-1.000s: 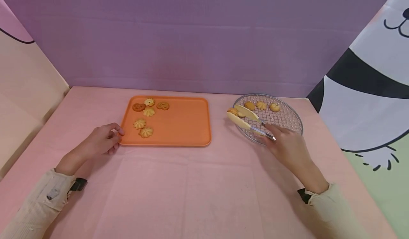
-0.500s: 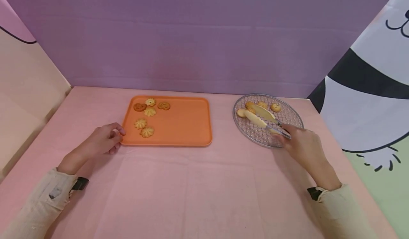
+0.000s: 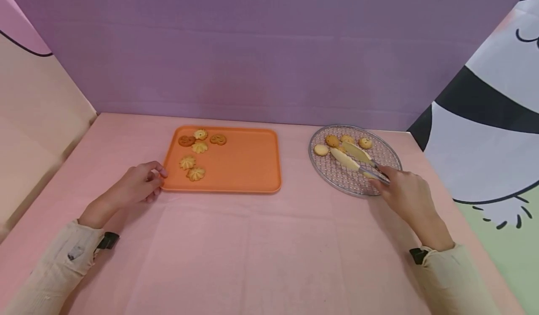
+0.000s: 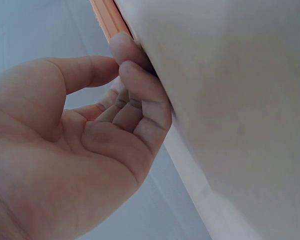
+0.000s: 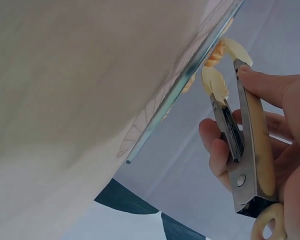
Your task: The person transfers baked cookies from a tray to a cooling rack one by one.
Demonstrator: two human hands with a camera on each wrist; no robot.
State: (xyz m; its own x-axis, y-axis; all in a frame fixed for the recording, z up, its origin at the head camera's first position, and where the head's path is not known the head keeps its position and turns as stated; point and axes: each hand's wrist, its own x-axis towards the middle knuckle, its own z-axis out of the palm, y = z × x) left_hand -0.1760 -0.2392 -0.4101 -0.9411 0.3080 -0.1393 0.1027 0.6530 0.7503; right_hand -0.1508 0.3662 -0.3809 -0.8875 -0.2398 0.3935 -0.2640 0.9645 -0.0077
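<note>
Honestly, with the right hand gripping tongs over the rack, squeeze cookies gently while the loosely curled left hand steadies the tray.

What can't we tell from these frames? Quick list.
- Whether the tongs grip a biscuit: head view too small; right wrist view shows only the tips past the rack edge.
- Left hand fingertips against the tray: hidden by the hand itself in head view; left wrist view shows only a sliver of tray.
- Biscuit details on the rack: too small.
</note>
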